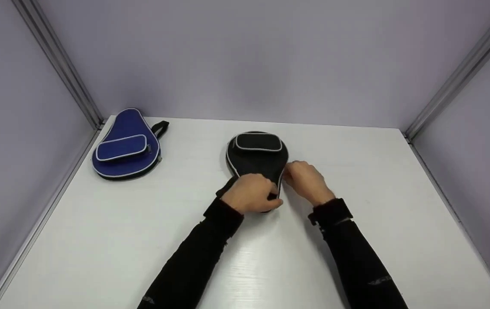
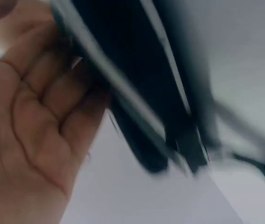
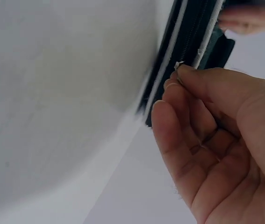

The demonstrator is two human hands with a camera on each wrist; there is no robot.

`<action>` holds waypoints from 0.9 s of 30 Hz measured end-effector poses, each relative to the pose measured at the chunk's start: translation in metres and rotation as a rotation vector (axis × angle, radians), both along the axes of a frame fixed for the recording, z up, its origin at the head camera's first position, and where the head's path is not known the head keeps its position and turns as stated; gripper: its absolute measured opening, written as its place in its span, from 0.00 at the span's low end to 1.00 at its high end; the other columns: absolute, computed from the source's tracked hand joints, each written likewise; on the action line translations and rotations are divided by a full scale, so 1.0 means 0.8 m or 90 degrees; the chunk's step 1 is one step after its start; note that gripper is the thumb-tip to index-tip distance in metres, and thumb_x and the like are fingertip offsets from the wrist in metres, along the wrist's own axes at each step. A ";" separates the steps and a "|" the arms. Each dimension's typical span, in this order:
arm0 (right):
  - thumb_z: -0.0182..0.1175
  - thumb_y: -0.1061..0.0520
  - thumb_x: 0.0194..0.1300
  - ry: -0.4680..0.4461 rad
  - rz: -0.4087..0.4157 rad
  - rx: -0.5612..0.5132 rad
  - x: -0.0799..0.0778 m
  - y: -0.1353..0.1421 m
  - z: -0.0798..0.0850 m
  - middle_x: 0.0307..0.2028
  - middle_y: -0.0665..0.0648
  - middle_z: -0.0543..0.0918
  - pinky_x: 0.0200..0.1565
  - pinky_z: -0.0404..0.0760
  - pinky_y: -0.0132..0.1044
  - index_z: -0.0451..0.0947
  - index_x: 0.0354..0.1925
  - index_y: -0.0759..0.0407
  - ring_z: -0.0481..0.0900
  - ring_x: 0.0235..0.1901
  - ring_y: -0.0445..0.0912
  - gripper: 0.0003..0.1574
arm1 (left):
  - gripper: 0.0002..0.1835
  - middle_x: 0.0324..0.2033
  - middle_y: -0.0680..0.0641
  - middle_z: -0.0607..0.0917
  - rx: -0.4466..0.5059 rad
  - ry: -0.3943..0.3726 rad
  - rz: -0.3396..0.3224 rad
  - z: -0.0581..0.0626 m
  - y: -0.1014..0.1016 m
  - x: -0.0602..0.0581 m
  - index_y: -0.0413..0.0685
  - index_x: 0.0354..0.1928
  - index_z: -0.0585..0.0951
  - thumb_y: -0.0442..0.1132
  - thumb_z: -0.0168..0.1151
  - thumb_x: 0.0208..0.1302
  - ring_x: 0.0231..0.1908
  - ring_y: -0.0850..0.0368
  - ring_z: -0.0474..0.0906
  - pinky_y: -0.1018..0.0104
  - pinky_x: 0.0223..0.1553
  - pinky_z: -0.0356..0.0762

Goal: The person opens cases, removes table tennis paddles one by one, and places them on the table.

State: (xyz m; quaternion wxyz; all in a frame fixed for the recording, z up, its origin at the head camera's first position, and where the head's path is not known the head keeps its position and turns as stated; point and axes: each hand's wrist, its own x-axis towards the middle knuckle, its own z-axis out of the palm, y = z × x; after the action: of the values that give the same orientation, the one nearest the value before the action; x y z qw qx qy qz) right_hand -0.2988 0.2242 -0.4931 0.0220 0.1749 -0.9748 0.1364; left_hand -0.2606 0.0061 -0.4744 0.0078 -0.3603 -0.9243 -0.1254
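A black, white-piped table tennis paddle case [image 1: 257, 162] lies on the white table, wide end away from me. Over its narrow end is my left hand [image 1: 251, 193], its fingers bent down onto the case and holding it. In the left wrist view the fingertips of that hand [image 2: 43, 112] are partly hidden at the piped edge. At the case's right side, my right hand [image 1: 307, 180] pinches a small zipper pull [image 3: 178, 65] between thumb and forefinger. The zipper [image 3: 188, 42] runs along the side wall between two white pipings.
A blue paddle case [image 1: 126, 124] with white piping and a front pocket lies at the table's back left. Its black strap [image 1: 161, 128] sticks out to the right. Pale walls [image 1: 253, 60] enclose the table [image 1: 382, 171] at the back and both sides.
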 end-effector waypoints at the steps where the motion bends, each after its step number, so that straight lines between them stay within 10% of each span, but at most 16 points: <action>1: 0.69 0.64 0.82 0.003 0.000 -0.002 -0.001 0.000 0.000 0.40 0.62 0.93 0.42 0.90 0.54 0.91 0.40 0.62 0.86 0.36 0.52 0.09 | 0.20 0.30 0.48 0.93 0.005 -0.005 -0.017 0.000 0.003 0.001 0.51 0.35 0.95 0.56 0.71 0.80 0.38 0.46 0.94 0.45 0.46 0.95; 7: 0.68 0.65 0.81 0.003 -0.011 -0.016 -0.005 0.002 -0.002 0.37 0.61 0.92 0.41 0.90 0.54 0.91 0.38 0.63 0.84 0.34 0.52 0.10 | 0.19 0.30 0.49 0.91 0.000 -0.036 -0.036 0.002 0.004 0.002 0.49 0.34 0.92 0.53 0.70 0.83 0.37 0.48 0.92 0.46 0.47 0.95; 10: 0.68 0.65 0.80 -0.002 -0.016 -0.017 -0.006 0.002 -0.002 0.37 0.61 0.92 0.41 0.90 0.55 0.91 0.39 0.63 0.84 0.34 0.52 0.08 | 0.18 0.57 0.43 0.98 -0.014 -0.049 -0.007 0.004 -0.005 -0.005 0.46 0.58 0.96 0.51 0.65 0.88 0.61 0.45 0.96 0.47 0.66 0.94; 15: 0.70 0.66 0.78 -0.005 -0.010 -0.024 -0.006 0.004 -0.003 0.38 0.62 0.93 0.44 0.92 0.57 0.92 0.40 0.64 0.88 0.36 0.55 0.06 | 0.28 0.87 0.43 0.78 -0.070 -0.020 0.088 -0.021 -0.022 -0.028 0.44 0.85 0.79 0.31 0.60 0.88 0.87 0.47 0.76 0.48 0.84 0.82; 18: 0.69 0.66 0.78 -0.001 -0.008 -0.029 -0.007 0.006 -0.002 0.39 0.63 0.94 0.45 0.93 0.59 0.92 0.41 0.64 0.89 0.38 0.57 0.07 | 0.36 0.88 0.48 0.77 -0.102 0.024 0.099 -0.053 -0.029 -0.048 0.50 0.87 0.78 0.25 0.67 0.81 0.86 0.50 0.78 0.47 0.77 0.89; 27: 0.73 0.63 0.80 -0.007 -0.014 -0.034 -0.007 0.007 -0.003 0.40 0.62 0.94 0.45 0.93 0.57 0.93 0.44 0.65 0.90 0.38 0.56 0.06 | 0.32 0.70 0.50 0.94 -0.181 0.077 0.090 -0.060 -0.019 -0.049 0.59 0.77 0.88 0.41 0.79 0.71 0.57 0.47 0.97 0.41 0.45 0.97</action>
State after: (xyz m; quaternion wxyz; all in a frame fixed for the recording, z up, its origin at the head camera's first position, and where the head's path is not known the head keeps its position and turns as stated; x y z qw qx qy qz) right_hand -0.3045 0.2296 -0.4954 0.0230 0.1630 -0.9728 0.1631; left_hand -0.3000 -0.0091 -0.5221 0.0209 -0.2984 -0.9538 0.0294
